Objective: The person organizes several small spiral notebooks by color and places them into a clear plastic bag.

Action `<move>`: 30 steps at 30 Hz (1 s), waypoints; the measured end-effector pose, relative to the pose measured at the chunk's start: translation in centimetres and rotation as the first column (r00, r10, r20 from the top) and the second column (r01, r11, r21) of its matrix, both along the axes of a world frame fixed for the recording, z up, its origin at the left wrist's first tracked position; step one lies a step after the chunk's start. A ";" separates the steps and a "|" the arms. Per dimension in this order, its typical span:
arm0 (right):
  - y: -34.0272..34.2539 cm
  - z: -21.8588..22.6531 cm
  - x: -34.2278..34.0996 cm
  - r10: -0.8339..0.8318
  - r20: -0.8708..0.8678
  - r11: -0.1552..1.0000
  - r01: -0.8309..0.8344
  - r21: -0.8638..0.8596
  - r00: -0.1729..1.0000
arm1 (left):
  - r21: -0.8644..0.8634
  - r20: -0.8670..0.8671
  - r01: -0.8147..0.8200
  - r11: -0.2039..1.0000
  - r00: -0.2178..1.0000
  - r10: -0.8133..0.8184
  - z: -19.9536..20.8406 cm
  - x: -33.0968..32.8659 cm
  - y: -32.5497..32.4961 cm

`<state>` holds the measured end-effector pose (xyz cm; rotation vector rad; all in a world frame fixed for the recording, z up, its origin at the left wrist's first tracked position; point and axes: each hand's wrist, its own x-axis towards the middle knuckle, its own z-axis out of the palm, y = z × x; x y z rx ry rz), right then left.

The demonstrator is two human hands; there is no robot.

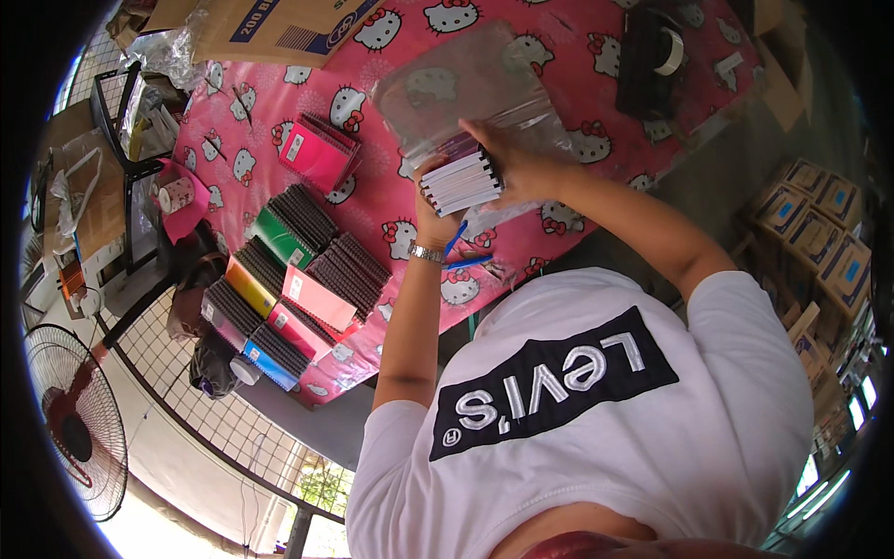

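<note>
Notebook stack [461, 184], endwise toward person [605, 447]

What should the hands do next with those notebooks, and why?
Perhaps ease the stack of notebooks a little toward the clear plastic bag: the left hand and right hand hold it from both sides, and the bag lies just beyond. I can't tell if it's partly inside.

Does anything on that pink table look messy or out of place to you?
I see no obvious spill or damage. Mildly odd: one bright pink notebook stack sits apart from the other coloured stacks, its edges slightly staggered. The bundle between the left hand and right hand shows no obvious fault.
</note>
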<state>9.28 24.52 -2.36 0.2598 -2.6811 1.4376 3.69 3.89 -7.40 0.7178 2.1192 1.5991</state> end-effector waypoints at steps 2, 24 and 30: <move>-0.5 5.6 0.0 0.004 -0.106 0.998 0.002 0.059 0.994 | 0.049 0.052 -0.010 0.999 0.999 0.008 0.4 -0.4 0.0; -0.5 4.1 0.4 -0.013 0.153 0.962 -0.029 0.270 0.988 | -0.100 0.213 0.216 0.971 0.958 -0.192 0.6 -3.2 -0.8; 3.2 0.8 0.5 -0.208 0.662 0.611 0.624 -0.486 0.720 | -0.091 0.405 0.167 0.982 0.907 -0.117 5.7 -9.9 4.4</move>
